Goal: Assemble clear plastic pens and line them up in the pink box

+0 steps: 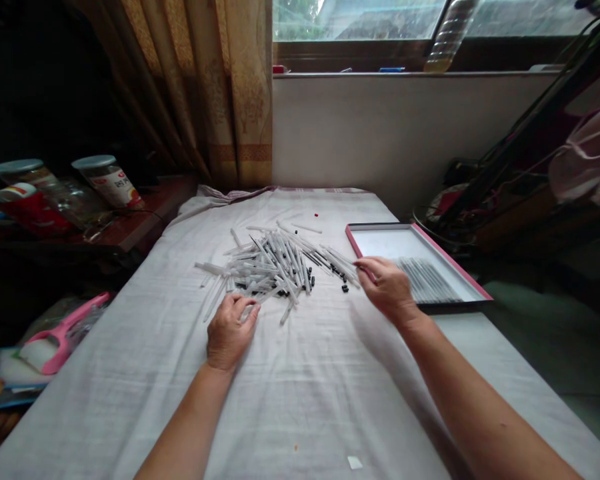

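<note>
A heap of translucent pen barrels [270,263] lies in the middle of the cloth-covered table, mixed with thin dark refills [316,255] and small black plugs [345,289]. At the heap's near edge, my left hand [231,330] is closed, thumb and fingers pinched around the end of a pen barrel. My right hand [387,287] is at the left wall of a shallow box [453,261] with pink sides, its fingers pinched together; what they hold, if anything, is too small to make out. Inside that box, a row of thin translucent barrels [425,280] lies side by side.
White cloth [300,387] covers the table. A small red piece [317,215] lies behind the heap, and a white scrap [355,462] near the front. On the left are lidded jars [111,183] and a pink-handled tool [65,333]. A wall and window stand behind.
</note>
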Demonstrator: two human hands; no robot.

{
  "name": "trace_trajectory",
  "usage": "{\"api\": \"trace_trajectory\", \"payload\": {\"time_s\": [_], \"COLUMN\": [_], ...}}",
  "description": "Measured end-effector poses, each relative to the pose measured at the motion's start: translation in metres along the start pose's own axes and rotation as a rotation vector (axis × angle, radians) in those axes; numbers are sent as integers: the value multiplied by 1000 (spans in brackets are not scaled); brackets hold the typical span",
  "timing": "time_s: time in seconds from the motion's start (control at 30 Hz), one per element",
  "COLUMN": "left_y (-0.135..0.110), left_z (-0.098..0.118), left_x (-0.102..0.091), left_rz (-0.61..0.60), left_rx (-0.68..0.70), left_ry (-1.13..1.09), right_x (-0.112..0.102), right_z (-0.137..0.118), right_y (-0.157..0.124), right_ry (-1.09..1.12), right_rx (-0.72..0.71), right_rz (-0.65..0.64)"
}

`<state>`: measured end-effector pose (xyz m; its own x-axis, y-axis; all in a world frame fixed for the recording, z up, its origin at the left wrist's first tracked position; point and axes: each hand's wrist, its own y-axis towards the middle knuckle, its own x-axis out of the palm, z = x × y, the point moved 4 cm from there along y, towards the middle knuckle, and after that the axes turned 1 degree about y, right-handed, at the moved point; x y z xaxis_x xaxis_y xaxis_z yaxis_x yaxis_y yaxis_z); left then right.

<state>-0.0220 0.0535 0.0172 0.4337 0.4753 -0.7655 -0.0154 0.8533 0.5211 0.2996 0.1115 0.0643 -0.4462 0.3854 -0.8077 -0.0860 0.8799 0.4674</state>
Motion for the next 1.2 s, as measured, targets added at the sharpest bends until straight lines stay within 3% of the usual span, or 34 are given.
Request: {"api": "trace_trajectory", "payload": {"time_s": [0.07,0.17,0.37,0.53,0.7,0.9,1.1,1.2], "left_y": [1,1,-1,-2,-2,-5,-7,-10], "left_z": [-6,-10,-7,-2,5,6,6,19], "left_x": [0,1,7,10,10,15,18,13], "left_rz": [13,12,-72,-122,-133,-101,-120,-105], "left_rx": [3,9,-2,5,52,152,175,215], "left_ry": [53,104,137,163,170,-71,-171,-204], "right_x": [23,50,73,79,79,68,63,63], "right_z": [-26,-49,-65,-64,-44,-18,-13,-15], "right_y": [-9,-18,-23,-27,-28,-22,-17,-13], "right_ry": [68,76,31,97,108,33,-93,-194], "right_rx": [-33,32,140,163,224,306,313,338], "right_rz": [-100,-206,-251,-185,-89,-11,-85,-169]}}
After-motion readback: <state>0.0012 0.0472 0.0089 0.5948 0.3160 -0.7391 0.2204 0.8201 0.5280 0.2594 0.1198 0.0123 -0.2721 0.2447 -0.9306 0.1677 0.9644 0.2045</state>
